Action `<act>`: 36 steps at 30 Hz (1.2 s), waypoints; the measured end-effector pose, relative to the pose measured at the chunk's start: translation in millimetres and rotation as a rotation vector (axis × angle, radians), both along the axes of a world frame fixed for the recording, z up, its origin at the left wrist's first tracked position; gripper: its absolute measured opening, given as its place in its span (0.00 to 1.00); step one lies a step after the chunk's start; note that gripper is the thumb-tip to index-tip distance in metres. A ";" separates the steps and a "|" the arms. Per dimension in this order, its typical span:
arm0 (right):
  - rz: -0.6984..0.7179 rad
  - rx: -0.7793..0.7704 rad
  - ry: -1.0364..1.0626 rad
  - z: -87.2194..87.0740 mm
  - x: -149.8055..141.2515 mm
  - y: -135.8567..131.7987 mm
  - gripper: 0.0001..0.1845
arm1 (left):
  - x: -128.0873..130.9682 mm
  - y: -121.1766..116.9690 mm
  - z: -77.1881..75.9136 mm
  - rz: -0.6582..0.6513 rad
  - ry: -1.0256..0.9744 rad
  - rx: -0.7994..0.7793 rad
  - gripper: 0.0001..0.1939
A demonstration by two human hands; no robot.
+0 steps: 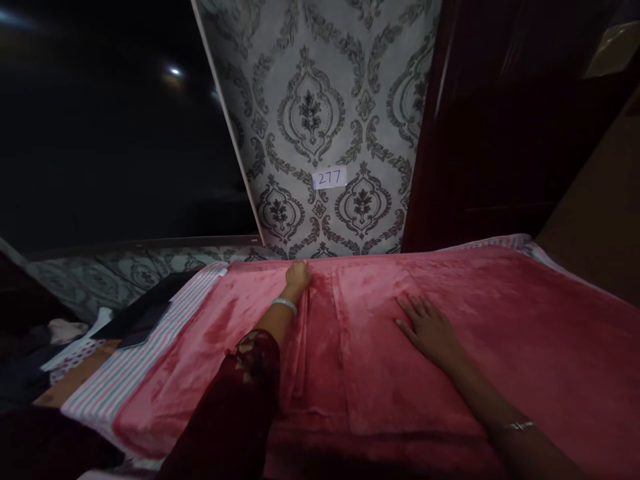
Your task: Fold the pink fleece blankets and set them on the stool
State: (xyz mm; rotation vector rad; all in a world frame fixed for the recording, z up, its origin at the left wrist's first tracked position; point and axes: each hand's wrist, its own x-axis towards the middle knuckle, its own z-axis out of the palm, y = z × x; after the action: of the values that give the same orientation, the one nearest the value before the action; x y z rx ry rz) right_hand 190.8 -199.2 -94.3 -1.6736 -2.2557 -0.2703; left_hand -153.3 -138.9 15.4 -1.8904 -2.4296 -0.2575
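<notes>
A pink plush blanket lies spread in front of me, with folded layers and a raised edge near its middle. At the far end of those folds, my left hand is closed on the blanket's edge. My right hand rests palm down on the smoother part to the right, fingers spread. Under the pink cloth, a striped sheet shows along the left side. Whether the folded part is a separate piece from the cloth beneath, I cannot tell.
A large dark TV screen stands at the left, before patterned wallpaper. A paper label reading 277 is on the wall. Dark red door-like panels rise at the right. Dark folded items and clothes lie at the left.
</notes>
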 end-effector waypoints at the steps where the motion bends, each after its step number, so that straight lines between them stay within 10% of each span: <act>1: -0.005 -0.009 -0.002 1.3 -0.4 -0.8 0.32 | 1.6 1.3 -1.7 -0.004 -0.006 -0.008 0.14; 13: 0.000 -0.034 -0.003 4.0 5.2 -4.4 0.34 | -21.7 -45.5 -9.5 -0.153 -0.056 -0.019 0.26; 21: 0.004 -0.013 -0.019 2.5 6.5 -3.6 0.34 | -8.9 -86.6 -52.7 -0.120 0.085 -0.086 0.35; 29: -0.009 -0.003 -0.025 3.4 4.9 -4.8 0.33 | -8.3 -118.1 -25.1 -0.140 0.000 -0.025 0.23; 36: 0.009 0.032 -0.005 2.3 6.7 -5.7 0.33 | -2.6 -132.4 -30.3 -0.100 -0.045 -0.048 0.15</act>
State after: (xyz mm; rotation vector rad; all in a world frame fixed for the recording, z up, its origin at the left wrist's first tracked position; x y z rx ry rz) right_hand 197.5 -204.9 -92.1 -1.6485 -2.2503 -0.3075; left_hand -155.9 -271.4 -14.8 -2.0521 -2.3937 -0.2508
